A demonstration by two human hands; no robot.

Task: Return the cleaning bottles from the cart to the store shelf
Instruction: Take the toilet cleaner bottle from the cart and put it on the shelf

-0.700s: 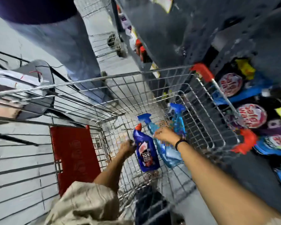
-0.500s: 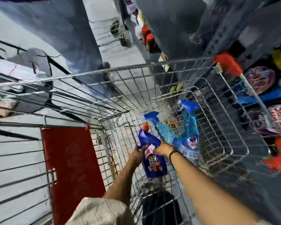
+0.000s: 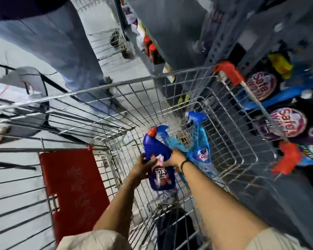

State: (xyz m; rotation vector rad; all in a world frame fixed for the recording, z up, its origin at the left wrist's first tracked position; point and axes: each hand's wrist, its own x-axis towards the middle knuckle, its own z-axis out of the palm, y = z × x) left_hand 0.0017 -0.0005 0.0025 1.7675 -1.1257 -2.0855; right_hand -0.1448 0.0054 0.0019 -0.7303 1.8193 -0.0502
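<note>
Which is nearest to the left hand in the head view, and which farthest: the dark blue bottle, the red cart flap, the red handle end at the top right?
1. Dark blue bottle: touching the left hand, just to its right.
2. Red cart flap: lower left of the hand, apart from it.
3. Red handle end: far up and right, beside the shelf.

My dark blue bottle [image 3: 159, 165] has a red cap and a white-and-red label. The spray bottles [image 3: 199, 143] are clear light blue, the wire cart [image 3: 170, 91] silver with red-orange corners.
</note>
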